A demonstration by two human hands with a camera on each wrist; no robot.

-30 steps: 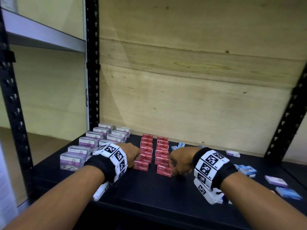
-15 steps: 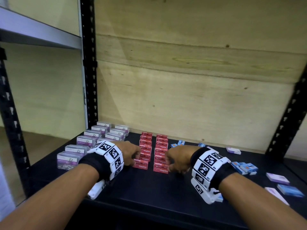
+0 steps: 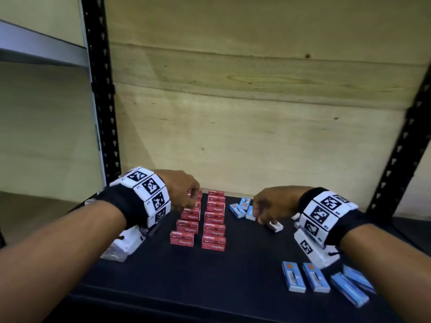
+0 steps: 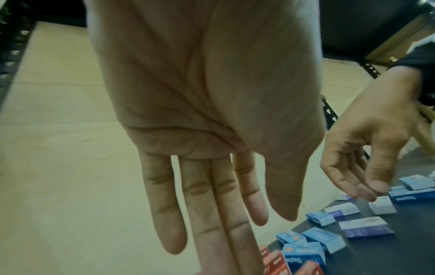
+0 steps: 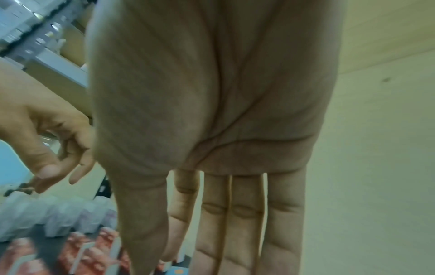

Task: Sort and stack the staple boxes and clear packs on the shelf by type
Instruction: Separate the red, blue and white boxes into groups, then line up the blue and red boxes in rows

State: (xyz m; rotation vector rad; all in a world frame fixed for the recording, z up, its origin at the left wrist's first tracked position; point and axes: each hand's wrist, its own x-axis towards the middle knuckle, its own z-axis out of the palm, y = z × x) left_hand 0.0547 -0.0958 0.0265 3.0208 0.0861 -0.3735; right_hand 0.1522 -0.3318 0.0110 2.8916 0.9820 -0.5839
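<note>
The left hand (image 3: 180,191) hovers palm down over the far end of the left row of red staple boxes (image 3: 186,223), its fingers (image 4: 212,204) straight and close together in the left wrist view and holding nothing; whether the fingertips touch the boxes cannot be told. The right hand (image 3: 271,203) hangs over the black shelf (image 3: 210,276) to the right of the red rows, fingers (image 5: 244,214) extended and loosely together, with nothing gripped; its fingertips are just above or against a small white box (image 3: 276,226), and contact cannot be judged. The red staple boxes stand in two neat rows running away from the person, the right row (image 3: 214,223) just beside the left one. Right of these, between the red rows and the right hand, lie a few blue staple boxes (image 3: 242,207) scattered flat. More blue boxes (image 3: 314,277) lie near the front right edge of the shelf, under the right wrist. In the left wrist view some white-and-purple boxes (image 4: 366,227) lie flat among the blue ones. At the left, partly hidden by the left forearm, a clear pack (image 3: 116,251) sits on the shelf. Behind everything stands a plywood back panel (image 3: 256,113), framed by black perforated uprights (image 3: 102,89).
</note>
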